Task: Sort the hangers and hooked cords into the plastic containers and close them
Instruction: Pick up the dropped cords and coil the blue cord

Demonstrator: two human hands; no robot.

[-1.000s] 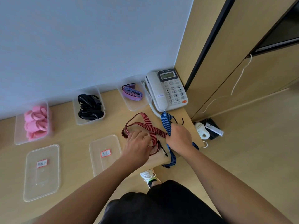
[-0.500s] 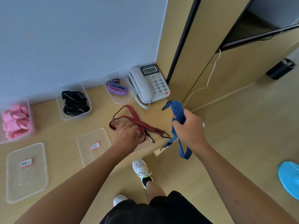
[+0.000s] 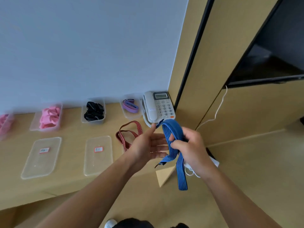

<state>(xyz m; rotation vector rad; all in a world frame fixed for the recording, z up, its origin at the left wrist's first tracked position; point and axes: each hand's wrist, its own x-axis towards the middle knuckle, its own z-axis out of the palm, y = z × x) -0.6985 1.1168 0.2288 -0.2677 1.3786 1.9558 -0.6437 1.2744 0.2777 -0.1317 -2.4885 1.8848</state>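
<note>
Blue striped hooked cord [image 3: 171, 134] hangs doubled above the counter [image 3: 70, 134] edge. The right hand [image 3: 190, 148] has its fingers clenched round the loops, probably gathering it small enough for a container, while the left hand [image 3: 148, 145] is spread flat beside it as a guide. A red striped cord [image 3: 128, 134] lies unsorted on the counter.

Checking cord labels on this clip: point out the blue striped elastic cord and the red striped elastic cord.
Blue striped elastic cord [image 3: 171, 126]: head view, top of its raised loop.
Red striped elastic cord [image 3: 123, 142]: head view, left strand of its loop.
</note>
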